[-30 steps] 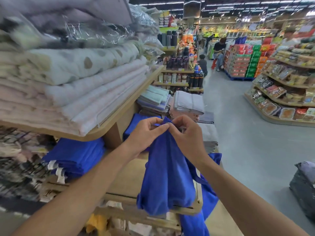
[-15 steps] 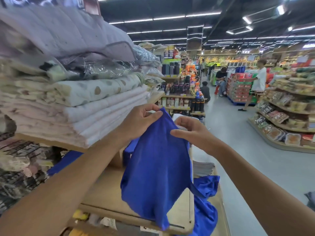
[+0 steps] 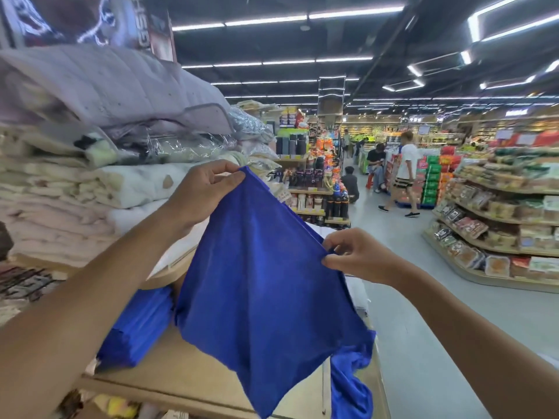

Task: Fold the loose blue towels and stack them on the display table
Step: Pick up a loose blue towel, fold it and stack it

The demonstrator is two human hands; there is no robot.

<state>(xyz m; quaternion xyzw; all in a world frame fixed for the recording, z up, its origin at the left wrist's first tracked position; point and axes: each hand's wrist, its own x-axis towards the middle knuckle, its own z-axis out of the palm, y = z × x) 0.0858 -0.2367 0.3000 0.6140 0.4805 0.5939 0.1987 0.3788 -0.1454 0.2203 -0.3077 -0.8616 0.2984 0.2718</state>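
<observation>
The big pile of quilts and blankets sits on a shelf just behind the left hand. A swing of that hand could bump it and pull something down. The blue towel hangs in the air between both hands, above the wooden worktop. It looks thin and floppy, so if one pinch slips, I think it would drop and the fold would be lost. Another loose blue towel, below the right hand, droops off the worktop's side and may slide to the floor.

The pile looks puffy and soft. The worktop is flat, pale and hard. The held towel is smooth and shaped like a kite. The folded blue towels, below the left hand, make a neat, blocky stack. Each hand pinches a corner of the held towel with thumb and fingers.
</observation>
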